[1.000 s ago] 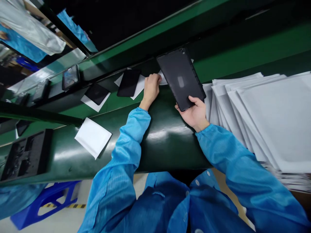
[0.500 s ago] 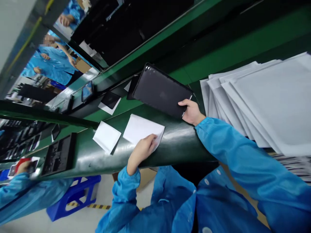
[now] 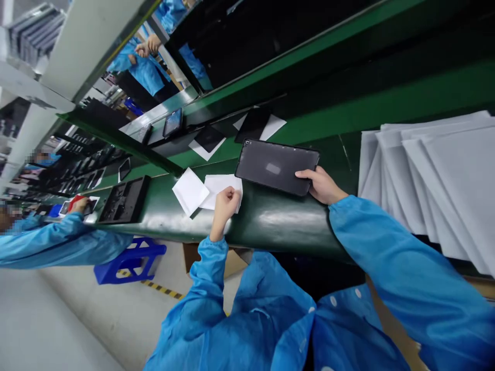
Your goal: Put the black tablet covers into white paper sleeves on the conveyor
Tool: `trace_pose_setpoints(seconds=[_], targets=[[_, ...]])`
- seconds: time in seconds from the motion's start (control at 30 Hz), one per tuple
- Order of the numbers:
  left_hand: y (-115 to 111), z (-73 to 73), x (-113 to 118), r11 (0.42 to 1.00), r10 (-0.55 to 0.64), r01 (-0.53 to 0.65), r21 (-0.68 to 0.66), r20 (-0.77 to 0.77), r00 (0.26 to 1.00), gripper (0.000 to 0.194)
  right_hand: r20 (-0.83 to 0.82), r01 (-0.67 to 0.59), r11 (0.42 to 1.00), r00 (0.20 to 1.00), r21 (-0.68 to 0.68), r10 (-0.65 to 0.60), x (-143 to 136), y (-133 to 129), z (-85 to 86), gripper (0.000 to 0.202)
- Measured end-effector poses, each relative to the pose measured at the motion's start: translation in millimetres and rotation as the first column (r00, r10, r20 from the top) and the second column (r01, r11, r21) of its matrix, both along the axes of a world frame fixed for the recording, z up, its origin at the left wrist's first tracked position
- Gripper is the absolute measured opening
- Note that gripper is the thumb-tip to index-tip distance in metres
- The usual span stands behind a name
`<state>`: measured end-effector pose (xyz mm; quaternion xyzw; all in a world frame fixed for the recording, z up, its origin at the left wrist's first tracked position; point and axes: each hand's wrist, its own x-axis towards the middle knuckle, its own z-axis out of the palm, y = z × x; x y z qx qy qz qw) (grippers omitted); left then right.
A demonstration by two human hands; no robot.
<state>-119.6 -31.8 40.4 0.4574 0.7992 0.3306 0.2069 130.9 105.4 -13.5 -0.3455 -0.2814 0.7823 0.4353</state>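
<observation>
My right hand (image 3: pixel 325 185) grips the right end of a black tablet (image 3: pixel 270 167), its thumb on the dark back face, which has a small pale rectangle in the middle. The tablet is tilted over the green bench (image 3: pixel 278 219). My left hand (image 3: pixel 226 206) is closed at the right edge of a white paper envelope (image 3: pixel 214 184) on the bench; the fingertips are curled on the paper. A second white envelope (image 3: pixel 190 191) lies to the left, against the first one.
A fanned stack of white envelopes (image 3: pixel 456 180) lies on the right. Behind are dark tablets (image 3: pixel 253 123) on white paper. To the left are a black tray (image 3: pixel 124 200), a slanted green bar (image 3: pixel 127 144) and a co-worker's sleeve (image 3: pixel 69 242). A blue stool (image 3: pixel 131 263) stands below.
The camera view has shifted. My left hand has moved the envelope left, up against the other one. The tablet in my right hand is lower and more level.
</observation>
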Motion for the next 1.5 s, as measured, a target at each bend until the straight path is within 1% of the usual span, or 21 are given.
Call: trace_pose_setpoints(seconds=[0.13, 0.3, 0.47, 0.6, 0.77, 0.83, 0.93, 1.0, 1.07, 1.1, 1.13, 1.2, 1.23, 1.3, 1.4, 1.47, 1.5], targets=[[18.1, -1.0, 0.4, 1.0, 0.019, -0.019, 0.024, 0.019, 1.0, 0.033, 0.072, 0.0, 0.999, 0.997, 0.049, -0.004, 0.6, -0.5, -0.3, 0.039], [31.8, -0.5, -3.8, 0.998, 0.017, -0.012, 0.055, -0.085, 0.996, 0.035, 0.102, -0.032, 0.995, 0.995, 0.097, 0.022, -0.9, 1.6, -6.3, 0.041], [36.3, 0.4, -2.1, 0.998, -0.01, 0.023, 0.061, -0.201, 0.98, 0.039, 0.117, -0.051, 0.992, 0.992, 0.111, 0.038, -2.1, 2.5, -9.3, 0.041], [37.7, 0.5, 3.4, 0.996, -0.024, 0.041, 0.074, -0.214, 0.977, 0.04, 0.105, -0.046, 0.992, 0.994, 0.117, 0.034, -1.8, 2.2, -8.8, 0.039], [43.8, 4.5, 8.3, 0.994, -0.039, 0.064, 0.085, -0.271, 0.962, 0.043, 0.238, -0.162, 0.975, 0.963, 0.151, 0.123, 1.8, 3.3, -8.0, 0.029], [45.5, 7.2, 12.4, 0.992, -0.083, 0.11, 0.068, -0.312, 0.947, 0.044, 0.291, -0.209, 0.962, 0.945, 0.177, 0.152, 3.2, 3.4, -6.3, 0.025], [45.5, 11.1, 26.0, 0.97, -0.226, 0.243, 0.013, -0.327, 0.918, 0.04, 0.329, -0.298, 0.932, 0.918, 0.205, 0.221, 3.9, 1.2, -2.3, 0.034], [45.3, 13.1, 39.7, 0.93, -0.356, 0.366, -0.023, -0.287, 0.889, 0.036, 0.319, -0.357, 0.905, 0.907, 0.233, 0.275, 3.7, -2.1, 0.8, 0.042], [46.8, 14.3, 53.8, 0.879, -0.471, 0.476, -0.037, -0.233, 0.851, 0.034, 0.267, -0.401, 0.878, 0.904, 0.261, 0.333, 4.1, -5.6, 4.1, 0.047], [48.6, 14.6, 59.7, 0.857, -0.51, 0.515, -0.034, -0.21, 0.834, 0.034, 0.227, -0.43, 0.862, 0.898, 0.268, 0.377, 4.8, -6.9, 5.8, 0.051], [50.9, 14.7, 64.2, 0.844, -0.529, 0.535, -0.025, -0.195, 0.826, 0.034, 0.178, -0.463, 0.844, 0.886, 0.269, 0.429, 5.9, -7.7, 7.6, 0.056], [56.6, 14.6, 68.5, 0.847, -0.521, 0.531, 0.008, -0.185, 0.834, 0.036, 0.064, -0.529, 0.805, 0.843, 0.269, 0.533, 9.0, -7.2, 10.9, 0.065], [59.4, 14.7, 68.3, 0.855, -0.504, 0.517, 0.03, -0.18, 0.845, 0.038, 0.013, -0.559, 0.784, 0.817, 0.271, 0.577, 10.8, -6.1, 12.3, 0.067], [63.7, 15.6, 65.3, 0.863, -0.485, 0.499, 0.075, -0.152, 0.861, 0.042, -0.053, -0.591, 0.754, 0.776, 0.288, 0.629, 13.6, -3.0, 13.4, 0.063], [65.6, 20.2, 62.4, 0.844, -0.512, 0.521, 0.129, -0.1, 0.853, 0.049, -0.04, -0.606, 0.731, 0.761, 0.312, 0.648, 13.0, 0.5, 9.7, 0.056], [64.4, 25.3, 66.3, 0.822, -0.546, 0.552, 0.144, -0.077, 0.834, 0.052, 0.007, -0.587, 0.75, 0.789, 0.305, 0.614, 9.5, 0.6, 5.1, 0.054], [63.3, 28.1, 70.2, 0.808, -0.567, 0.57, 0.147, -0.068, 0.821, 0.053, 0.027, -0.56, 0.774, 0.815, 0.297, 0.579, 7.4, 0.1, 3.1, 0.055]])
